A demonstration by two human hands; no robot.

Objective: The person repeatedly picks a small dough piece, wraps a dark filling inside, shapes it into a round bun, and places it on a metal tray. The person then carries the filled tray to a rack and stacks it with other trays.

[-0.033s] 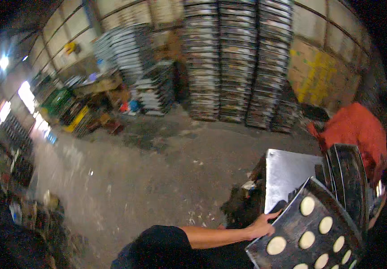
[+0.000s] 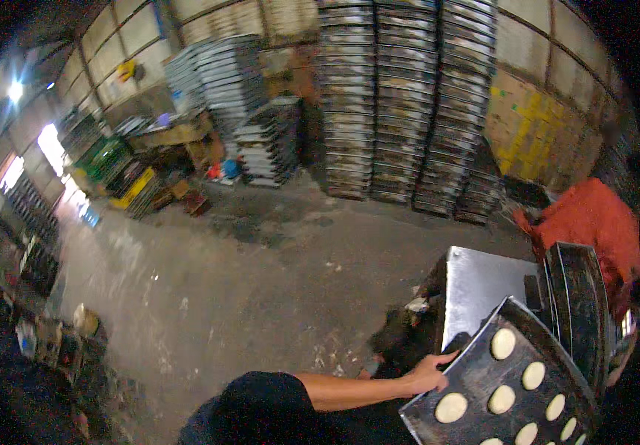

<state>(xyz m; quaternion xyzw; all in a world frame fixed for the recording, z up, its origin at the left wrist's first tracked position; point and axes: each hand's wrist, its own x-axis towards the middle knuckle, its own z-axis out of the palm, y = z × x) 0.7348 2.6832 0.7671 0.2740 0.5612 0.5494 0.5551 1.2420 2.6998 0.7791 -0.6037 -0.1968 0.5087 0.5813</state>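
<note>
My left hand [image 2: 427,375] grips the left edge of a dark baking tray [image 2: 476,371], its forearm reaching in from a black sleeve. Flat, pale dough rounds [image 2: 502,344] lie spaced apart over the tray. The tray appears tilted, and its far corner overlaps a shiny metal surface [image 2: 483,285]. My fingers are closed at the rim, partly hidden by it. My right hand is out of sight.
Dark trays [image 2: 579,289] stand on edge behind the held tray, beside a red cloth [image 2: 587,222]. Tall tray stacks [image 2: 409,104] line the far wall. Farther left are crates [image 2: 104,159] and a cluttered table [image 2: 168,137]. Stained concrete floor [image 2: 260,289] spreads between.
The view has shifted slightly, so the background sits a little farther right. The tray and my left hand appear slightly farther left in the picture; the grip is unchanged.
</note>
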